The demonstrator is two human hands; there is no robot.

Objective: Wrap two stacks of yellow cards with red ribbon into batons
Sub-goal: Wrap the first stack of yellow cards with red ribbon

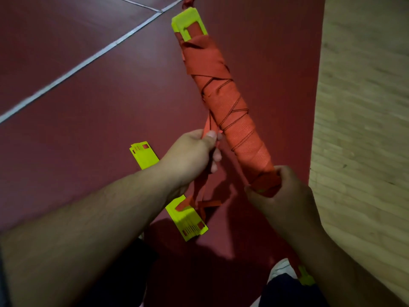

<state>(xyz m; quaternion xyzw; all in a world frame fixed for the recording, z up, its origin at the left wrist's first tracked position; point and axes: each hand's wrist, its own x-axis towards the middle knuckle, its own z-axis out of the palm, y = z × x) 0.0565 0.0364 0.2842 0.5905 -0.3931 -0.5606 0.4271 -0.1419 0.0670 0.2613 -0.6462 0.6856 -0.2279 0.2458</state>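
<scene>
Head view shows the baton (223, 103), a stack of yellow cards almost fully covered with red ribbon and thin dark thread, held in the air and running from the top centre of the frame down to the lower right. Its upper yellow end (186, 21) is bare and sticks out of the wrapping. The right hand (278, 196) holds the lower end of the baton, with the fingers and thumb clamped round the wrapped part, so the baton rises up and to the left out of this grip. The left hand (194, 156) is just beside the baton, at the centre of the frame, and does not touch it. Its fingers are curled and the thumb presses a loose strand of ribbon (207, 127), which goes up from the fist to the middle of the baton. Below the fist more ribbon hangs down. The second stack of cards (188, 222) lies flat on the red floor (88, 107), partly hidden under the left forearm, and the hanging ribbon ends lie across its lower part. A white line (77, 67) crosses the red floor in the upper left, and a pale floor (365, 107) fills the right side of the frame.
</scene>
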